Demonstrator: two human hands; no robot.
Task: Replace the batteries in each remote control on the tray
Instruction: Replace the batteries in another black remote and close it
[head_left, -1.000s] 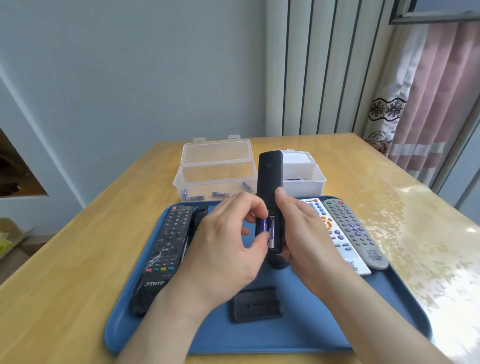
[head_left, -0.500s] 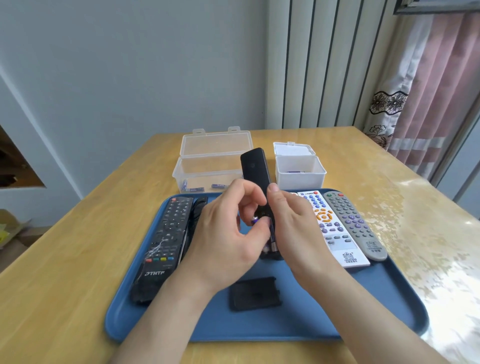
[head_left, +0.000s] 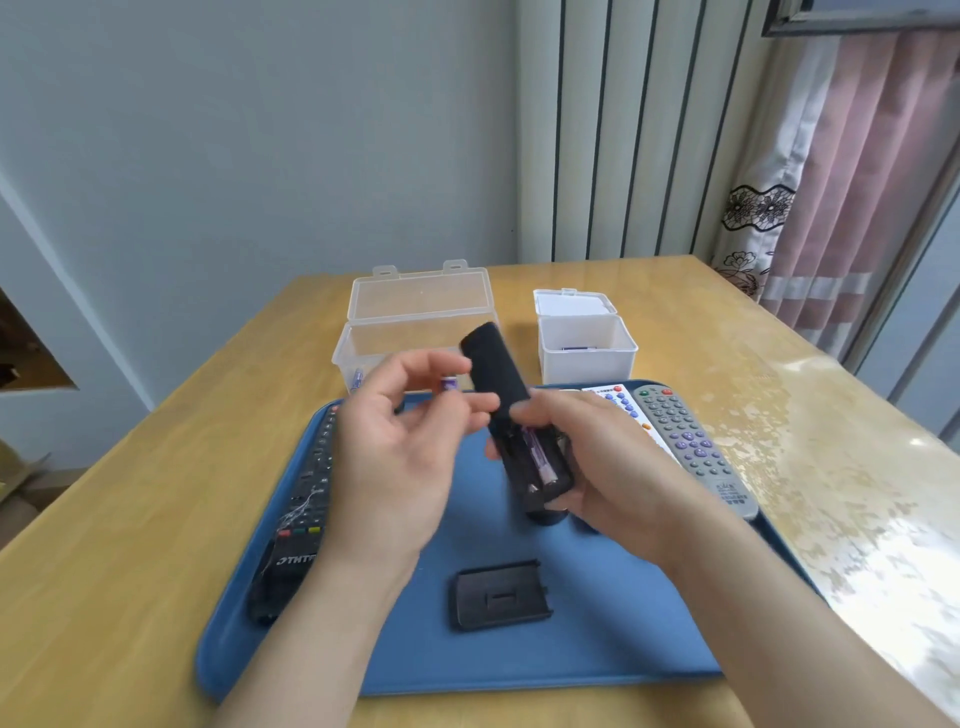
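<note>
Freed now, the small purple battery (head_left: 449, 384) sits pinched in the left hand (head_left: 395, 457); the right hand (head_left: 613, 467) clamps the slim black remote (head_left: 493, 374), best kept steady.

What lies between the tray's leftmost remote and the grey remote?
Head view: the left hand pinching a battery, the right hand holding an open black remote, a white remote, and the loose battery cover.

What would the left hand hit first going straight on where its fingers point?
Probably the black remote in the right hand, just past the fingers of the left hand, which pinch a battery; depth is unclear.
</note>
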